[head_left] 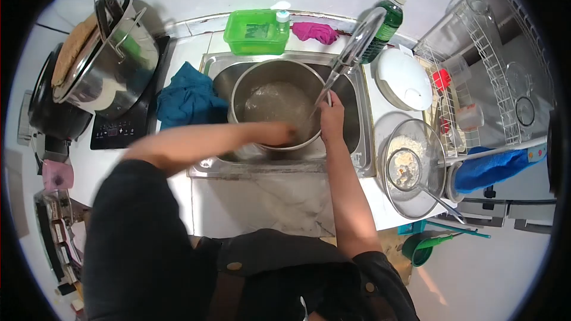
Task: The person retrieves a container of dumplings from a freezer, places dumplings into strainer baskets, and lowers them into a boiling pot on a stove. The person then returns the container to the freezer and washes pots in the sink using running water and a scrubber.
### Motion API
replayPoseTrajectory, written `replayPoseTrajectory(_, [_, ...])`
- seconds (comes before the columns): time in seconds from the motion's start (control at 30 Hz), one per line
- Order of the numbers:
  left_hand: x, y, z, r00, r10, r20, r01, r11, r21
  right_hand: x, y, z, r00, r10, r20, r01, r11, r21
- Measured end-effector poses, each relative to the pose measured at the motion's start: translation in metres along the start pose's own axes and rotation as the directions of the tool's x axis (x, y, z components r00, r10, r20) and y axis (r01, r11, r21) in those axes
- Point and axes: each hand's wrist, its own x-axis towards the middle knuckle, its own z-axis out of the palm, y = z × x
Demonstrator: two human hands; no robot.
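Note:
A large metal pot (241,86) sits in the steel sink (367,142), with cloudy water (276,102) inside. My right hand (333,117) grips the pot at its right rim, by the handle. Reaching across from the left, my left hand (279,134) is over the near inside of the pot; it is blurred and its fingers are hidden. From the faucet (366,32) at the upper right, a stream appears to run down into the pot beside my right hand.
Left of the sink lies a teal cloth (189,98) near an induction cooker (113,134) bearing a big pot (128,53). Behind stand a green basin (247,32) and a green bottle (386,24). To the right are a white lidded container (404,80), strainers (437,172) and a dish rack (476,30).

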Motion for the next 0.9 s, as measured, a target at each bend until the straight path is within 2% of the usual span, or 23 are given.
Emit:
replayPoseTrajectory(0.03, [-0.025, -0.007, -0.027, 0.977, 0.024, 0.21, -0.083, 0.958, 0.275, 0.002, 0.004, -0.004, 1.0, -0.016, 0.022, 0.017, 0.999, -0.046])
replayPoseTrajectory(0.07, [-0.047, -0.001, -0.06, 0.966, -0.121, 0.228, -0.042, 0.798, 0.602, 0.001, 0.007, -0.008, 0.999, -0.027, 0.042, 0.031, 0.995, -0.092])
replayPoseTrajectory(0.1, [-0.049, -0.001, -0.084, 0.973, -0.146, 0.177, -0.082, 0.499, 0.863, -0.001, 0.007, -0.009, 0.999, -0.012, 0.045, 0.016, 0.996, -0.086])
replayPoseTrajectory(0.13, [-0.044, -0.016, -0.103, 0.987, 0.075, 0.142, -0.157, 0.277, 0.948, -0.001, 0.005, -0.008, 0.999, -0.001, 0.054, 0.005, 0.997, -0.081])
replayPoseTrajectory(0.17, [-0.028, -0.011, -0.121, 0.978, 0.139, 0.153, -0.177, 0.178, 0.968, 0.001, 0.002, -0.007, 0.998, 0.007, 0.062, -0.002, 0.997, -0.078])
replayPoseTrajectory(0.2, [-0.006, -0.013, -0.134, 0.916, 0.342, 0.21, -0.261, 0.112, 0.959, 0.001, 0.002, -0.007, 0.998, 0.022, 0.062, -0.018, 0.998, -0.062])
replayPoseTrajectory(0.23, [0.015, -0.009, -0.142, 0.852, 0.425, 0.307, -0.346, 0.016, 0.938, 0.001, 0.002, -0.007, 0.998, 0.037, 0.059, -0.035, 0.998, -0.046])
replayPoseTrajectory(0.27, [0.035, -0.004, -0.144, 0.768, 0.495, 0.406, -0.42, -0.09, 0.903, 0.001, 0.002, -0.008, 0.997, 0.054, 0.052, -0.053, 0.998, -0.03])
replayPoseTrajectory(0.37, [0.065, 0.011, -0.12, 0.614, 0.586, 0.529, -0.434, -0.31, 0.846, 0.005, 0.009, -0.009, 1.0, 0.006, 0.01, -0.005, 0.993, -0.114])
replayPoseTrajectory(0.47, [0.071, -0.064, -0.075, 0.928, 0.255, 0.273, -0.259, -0.087, 0.962, -0.003, 0.005, -0.005, 0.998, 0.006, -0.057, -0.013, 0.994, -0.111])
replayPoseTrajectory(0.5, [0.053, -0.073, -0.052, 0.986, 0.088, 0.145, -0.152, 0.076, 0.985, -0.006, 0.0, -0.002, 0.997, -0.009, -0.077, -0.001, 0.992, -0.122])
replayPoseTrajectory(0.53, [0.035, -0.076, -0.032, 0.994, -0.103, 0.032, -0.01, 0.214, 0.977, -0.008, -0.005, 0.002, 0.995, -0.025, -0.095, 0.012, 0.991, -0.133])
replayPoseTrajectory(0.57, [0.034, -0.07, -0.024, 0.914, -0.336, 0.226, -0.066, 0.427, 0.902, -0.01, -0.011, 0.005, 0.995, -0.016, -0.1, 0.003, 0.991, -0.133])
replayPoseTrajectory(0.6, [0.036, -0.061, -0.016, 0.75, -0.49, 0.444, -0.047, 0.629, 0.776, -0.013, -0.017, 0.006, 0.995, -0.006, -0.101, -0.008, 0.99, -0.139])
replayPoseTrajectory(0.63, [0.051, -0.074, 0.002, 0.754, -0.302, 0.583, -0.169, 0.768, 0.618, -0.013, -0.021, 0.009, 0.995, -0.002, -0.098, -0.012, 0.989, -0.144])
replayPoseTrajectory(0.67, [0.072, -0.099, 0.027, 0.806, -0.01, 0.592, -0.325, 0.829, 0.456, -0.012, -0.02, 0.01, 0.996, -0.004, -0.093, -0.008, 0.993, -0.121])
replayPoseTrajectory(0.7, [0.094, -0.124, 0.052, 0.786, 0.283, 0.55, -0.512, 0.796, 0.322, -0.013, -0.019, 0.01, 0.995, -0.005, -0.097, -0.004, 0.995, -0.097])
replayPoseTrajectory(0.73, [0.104, -0.11, 0.063, 0.844, 0.273, 0.463, -0.382, 0.91, 0.16, -0.012, -0.018, 0.008, 0.994, -0.008, -0.105, 0.0, 0.997, -0.075])
replayPoseTrajectory(0.77, [0.116, -0.092, 0.061, 0.915, 0.157, 0.373, -0.131, 0.987, -0.093, -0.008, -0.013, 0.006, 0.992, -0.029, -0.121, 0.018, 0.996, -0.086])
replayPoseTrajectory(0.8, [0.129, -0.08, 0.056, 0.947, -0.029, 0.319, 0.194, 0.845, -0.499, -0.005, -0.004, 0.006, 0.99, -0.048, -0.135, 0.034, 0.995, -0.098])
replayPoseTrajectory(0.83, [0.144, -0.075, 0.049, 0.949, -0.181, 0.258, 0.315, 0.498, -0.808, -0.005, 0.001, 0.007, 0.988, -0.061, -0.144, 0.045, 0.993, -0.109])
replayPoseTrajectory(0.87, [0.161, -0.074, 0.038, 0.937, -0.264, 0.228, 0.244, 0.028, -0.969, -0.007, -0.002, 0.007, 0.989, -0.05, -0.138, 0.034, 0.993, -0.117])
replayPoseTrajectory(0.9, [0.173, -0.079, 0.025, 0.926, -0.317, 0.205, 0.117, -0.276, -0.954, -0.009, -0.009, 0.007, 0.991, -0.04, -0.129, 0.023, 0.992, -0.126])
